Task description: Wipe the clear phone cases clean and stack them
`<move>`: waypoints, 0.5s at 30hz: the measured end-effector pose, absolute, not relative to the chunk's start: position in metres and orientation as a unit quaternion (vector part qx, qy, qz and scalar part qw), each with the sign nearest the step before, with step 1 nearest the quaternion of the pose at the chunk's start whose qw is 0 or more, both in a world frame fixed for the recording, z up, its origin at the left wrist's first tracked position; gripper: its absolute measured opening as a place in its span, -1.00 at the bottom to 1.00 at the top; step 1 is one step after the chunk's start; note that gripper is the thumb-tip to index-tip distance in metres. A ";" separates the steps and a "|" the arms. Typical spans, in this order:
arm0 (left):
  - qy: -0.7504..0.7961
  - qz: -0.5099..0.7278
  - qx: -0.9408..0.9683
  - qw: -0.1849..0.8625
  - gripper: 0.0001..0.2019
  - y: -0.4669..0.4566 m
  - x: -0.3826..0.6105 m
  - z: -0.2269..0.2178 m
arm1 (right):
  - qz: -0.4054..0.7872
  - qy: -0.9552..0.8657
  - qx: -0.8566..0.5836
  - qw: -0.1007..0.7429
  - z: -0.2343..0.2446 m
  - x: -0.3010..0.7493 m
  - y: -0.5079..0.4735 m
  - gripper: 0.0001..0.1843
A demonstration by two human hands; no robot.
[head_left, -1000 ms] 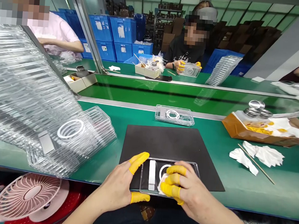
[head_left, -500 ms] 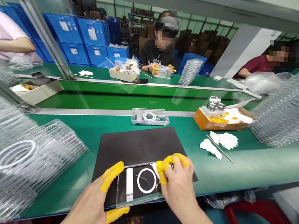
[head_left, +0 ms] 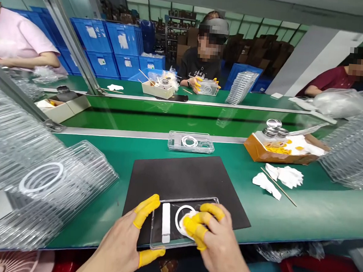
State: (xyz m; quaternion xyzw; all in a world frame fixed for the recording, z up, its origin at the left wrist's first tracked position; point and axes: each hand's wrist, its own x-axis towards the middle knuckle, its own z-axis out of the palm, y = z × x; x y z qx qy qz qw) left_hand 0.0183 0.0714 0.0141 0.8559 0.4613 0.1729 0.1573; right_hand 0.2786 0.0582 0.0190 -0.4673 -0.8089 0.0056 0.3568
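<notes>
A clear phone case [head_left: 168, 223] with a white ring and a white strip lies on the near edge of a black mat [head_left: 186, 186]. My left hand [head_left: 122, 244], with yellow finger cots, grips the case's left end between thumb and forefinger. My right hand [head_left: 213, 243], also in yellow cots, has its fingers bunched on a small white cloth [head_left: 187, 222] pressed against the ring.
Tall piles of clear cases [head_left: 24, 174] fill the left; another pile [head_left: 356, 145] stands at the right. One clear case [head_left: 191, 142] lies beyond the mat. A brown box [head_left: 281, 150], white wipes [head_left: 279, 177] and a thin stick [head_left: 279, 187] lie right. Other people work across the belt.
My right hand has moved from the case's right end back leftward onto the ring with the cloth. The view has shifted slightly; my left hand keeps its grip.
</notes>
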 end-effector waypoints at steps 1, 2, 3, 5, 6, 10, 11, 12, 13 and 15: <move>0.462 0.169 0.856 0.160 0.00 0.071 0.019 0.015 | 0.001 -0.819 -0.456 0.348 0.021 0.283 0.062 -0.76; 0.461 0.166 0.856 0.162 0.00 0.071 0.019 0.016 | -0.009 -0.822 -0.459 0.337 0.023 0.287 0.066 -0.76; 0.462 0.163 0.856 0.165 0.00 0.071 0.019 0.017 | -0.019 -0.821 -0.466 0.329 0.024 0.289 0.069 -0.75; 0.465 0.159 0.855 0.169 -0.01 0.071 0.020 0.019 | -0.009 -0.829 -0.455 0.326 0.026 0.290 0.072 -0.74; 0.466 0.160 0.853 0.170 -0.01 0.071 0.021 0.020 | 0.011 -0.843 -0.428 0.327 0.027 0.289 0.073 -0.73; 0.463 0.168 0.851 0.184 -0.03 0.072 0.022 0.020 | 0.071 -0.884 -0.341 0.311 0.027 0.292 0.074 -0.72; 0.460 0.168 0.851 0.190 -0.03 0.073 0.022 0.020 | 0.060 -0.880 -0.355 0.310 0.027 0.294 0.076 -0.73; 0.458 0.168 0.851 0.196 -0.03 0.073 0.022 0.020 | 0.043 -0.871 -0.376 0.312 0.027 0.296 0.078 -0.73; 0.457 0.168 0.850 0.200 -0.03 0.073 0.022 0.020 | 0.028 -0.865 -0.392 0.311 0.027 0.295 0.081 -0.73; 0.456 0.172 0.849 0.203 -0.03 0.073 0.022 0.020 | 0.024 -0.871 -0.383 0.307 0.028 0.288 0.085 -0.73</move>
